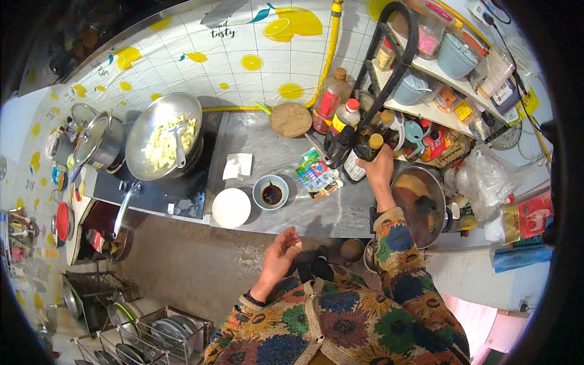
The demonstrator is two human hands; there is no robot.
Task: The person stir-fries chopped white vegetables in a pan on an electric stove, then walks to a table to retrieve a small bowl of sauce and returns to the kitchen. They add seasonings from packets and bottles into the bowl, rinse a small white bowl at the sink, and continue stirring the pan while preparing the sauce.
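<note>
My right hand is closed around a dark sauce bottle with a yellow cap and a pale label, standing at the right of the grey marble-look counter. Empty and loosely curled, my left hand hangs in front of the counter's edge. Nearest to it on the counter is a small light-blue bowl with dark liquid at its bottom. A white round bowl or dish stands beside that bowl. Between the blue bowl and the bottle lies a printed seasoning packet.
A steel wok of chopped pale-yellow food and a spatula sits on the black cooktop, handle jutting past the edge. More bottles crowd the shelf rack. A large pot stands beside my right forearm.
</note>
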